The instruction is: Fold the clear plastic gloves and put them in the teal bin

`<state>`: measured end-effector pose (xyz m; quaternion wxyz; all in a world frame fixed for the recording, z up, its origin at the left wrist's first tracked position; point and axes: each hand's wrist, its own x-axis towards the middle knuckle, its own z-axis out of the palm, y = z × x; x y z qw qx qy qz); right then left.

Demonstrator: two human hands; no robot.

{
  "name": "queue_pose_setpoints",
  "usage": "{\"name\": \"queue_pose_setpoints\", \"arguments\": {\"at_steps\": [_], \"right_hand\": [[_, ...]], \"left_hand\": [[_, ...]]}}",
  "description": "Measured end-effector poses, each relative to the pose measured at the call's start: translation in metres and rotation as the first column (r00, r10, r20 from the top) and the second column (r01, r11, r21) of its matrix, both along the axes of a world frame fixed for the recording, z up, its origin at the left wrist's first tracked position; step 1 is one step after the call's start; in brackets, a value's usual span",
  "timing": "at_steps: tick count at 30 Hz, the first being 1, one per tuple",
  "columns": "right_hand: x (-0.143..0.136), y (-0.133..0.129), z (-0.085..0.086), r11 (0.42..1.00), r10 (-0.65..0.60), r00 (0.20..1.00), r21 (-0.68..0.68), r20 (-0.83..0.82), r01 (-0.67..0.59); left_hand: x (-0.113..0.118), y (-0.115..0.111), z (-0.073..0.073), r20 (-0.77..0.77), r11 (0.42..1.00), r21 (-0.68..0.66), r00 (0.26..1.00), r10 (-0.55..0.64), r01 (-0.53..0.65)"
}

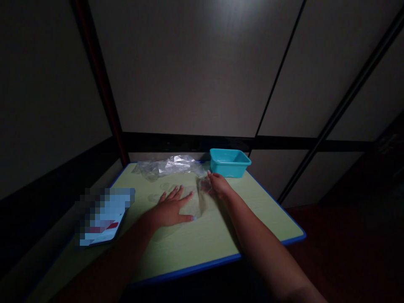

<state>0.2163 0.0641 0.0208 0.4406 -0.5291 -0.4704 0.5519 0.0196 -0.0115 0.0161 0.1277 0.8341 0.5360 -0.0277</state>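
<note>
My left hand (172,210) lies flat with its fingers spread, pressing a thin clear disposable plastic glove (191,206) against the table. Rounded finger shapes of the glove show faintly beyond my fingertips. On the other side, my right hand (217,185) is closed in a pinch on the glove's edge, lifting that part off the tabletop. Just behind my right hand stands a turquoise plastic basin (229,170). A crumpled clear plastic bag (172,166) lies beyond my left hand, near the table's back edge.
The small pale-green table (202,248) has a blue rim and stands against panelled cabinet doors (195,75). At its left side lies a flat device with a lit, blurred-out screen (109,219). Dark floor (334,244) shows at the right.
</note>
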Motion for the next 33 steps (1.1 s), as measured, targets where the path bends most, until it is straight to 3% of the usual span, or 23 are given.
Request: {"name": "queue_pose_setpoints", "arguments": {"at_steps": [5,11,14,21,33], "right_hand": [[0.002,-0.002,0.005,0.994,0.031,0.998,-0.106,0.059,-0.025],[0.003,0.004,-0.011,0.994,0.036,0.942,0.088,0.334,-0.07],[0.001,0.004,-0.013,0.992,0.008,0.964,0.118,0.265,-0.041],[-0.003,0.0,-0.007,1.0,0.0,1.0,-0.013,-0.015,0.0],[-0.001,0.0,-0.008,0.998,-0.004,0.996,0.064,0.09,-0.002]], "left_hand": [[0.0,0.001,-0.001,0.0,1.0,-0.005,1.0,0.003,-0.003],[0.0,0.0,-0.001,-0.005,1.0,-0.001,1.0,0.012,-0.012],[0.0,0.002,-0.004,-0.011,1.0,0.015,1.0,0.025,-0.025],[-0.003,0.003,-0.004,-0.021,0.999,0.005,0.999,0.032,-0.032],[-0.004,0.006,-0.008,-0.011,0.999,-0.005,0.999,0.04,-0.04]]}}
